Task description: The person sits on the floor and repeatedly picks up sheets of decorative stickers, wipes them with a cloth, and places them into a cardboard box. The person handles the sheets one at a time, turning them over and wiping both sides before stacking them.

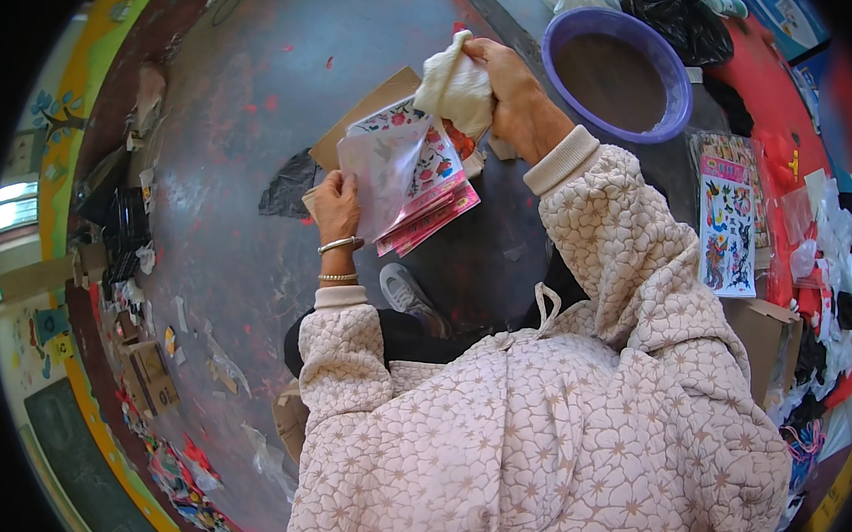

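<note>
My left hand (334, 205), with bracelets at the wrist, is closed on the near left edge of a stack of sticker sheets (436, 165). The top sheets carry red roses and dark flowers; pink-edged ones fan out beneath. A whitish translucent sheet (381, 171) covers part of the stack. My right hand (515, 91) grips a folded white cloth (457, 85) at the stack's far edge. Whether the cloth touches the sheets I cannot tell. Behind the stack shows a brown cardboard piece (389, 101), and a crumpled black plastic piece (292, 186) lies on the floor beside it.
A purple basin (685, 97) of murky brown liquid stands right of my right hand. Further right lie packaged sticker sheets (729, 221) and a cardboard box (765, 343). A black bag (677, 23) is at the far right. Litter and a small carton (149, 378) line the left wall.
</note>
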### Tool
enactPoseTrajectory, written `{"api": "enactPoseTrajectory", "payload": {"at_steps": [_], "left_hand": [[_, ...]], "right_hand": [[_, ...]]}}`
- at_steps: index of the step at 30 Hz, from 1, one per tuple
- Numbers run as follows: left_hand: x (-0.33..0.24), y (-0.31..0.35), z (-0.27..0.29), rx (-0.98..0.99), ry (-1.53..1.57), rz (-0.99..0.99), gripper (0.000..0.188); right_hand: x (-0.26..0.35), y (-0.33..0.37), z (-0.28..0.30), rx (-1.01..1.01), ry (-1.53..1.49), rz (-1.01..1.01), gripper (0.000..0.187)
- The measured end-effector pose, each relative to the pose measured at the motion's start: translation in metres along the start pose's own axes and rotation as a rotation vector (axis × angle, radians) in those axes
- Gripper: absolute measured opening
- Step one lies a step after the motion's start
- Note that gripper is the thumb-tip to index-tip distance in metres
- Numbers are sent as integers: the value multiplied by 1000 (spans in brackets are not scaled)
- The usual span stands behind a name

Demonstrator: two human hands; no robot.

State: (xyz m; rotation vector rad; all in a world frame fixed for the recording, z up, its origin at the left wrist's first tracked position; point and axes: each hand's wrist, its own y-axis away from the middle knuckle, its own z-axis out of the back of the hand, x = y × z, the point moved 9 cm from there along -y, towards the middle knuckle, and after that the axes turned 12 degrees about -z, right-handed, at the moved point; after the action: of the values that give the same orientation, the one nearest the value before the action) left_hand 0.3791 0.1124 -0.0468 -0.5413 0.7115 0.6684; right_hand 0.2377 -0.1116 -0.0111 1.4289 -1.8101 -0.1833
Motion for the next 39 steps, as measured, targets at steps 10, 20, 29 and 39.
{"api": "enactPoseTrajectory", "payload": {"at_steps": [10,20,29,39], "left_hand": [[-98,-10,107,-366,-134,-274,14],[-188,39,74,-259,-357,-1005,11],[-172,51,84,-259,-373,-971,22],[-13,22,9,3,1770,472,59]], "right_hand": [[-36,9,-31,221,221,-209,32],[-83,1,-26,362,258,-511,38],[-65,-2,-34,225,343,-241,19],[-50,10,-44,328,57,-178,22]]}}
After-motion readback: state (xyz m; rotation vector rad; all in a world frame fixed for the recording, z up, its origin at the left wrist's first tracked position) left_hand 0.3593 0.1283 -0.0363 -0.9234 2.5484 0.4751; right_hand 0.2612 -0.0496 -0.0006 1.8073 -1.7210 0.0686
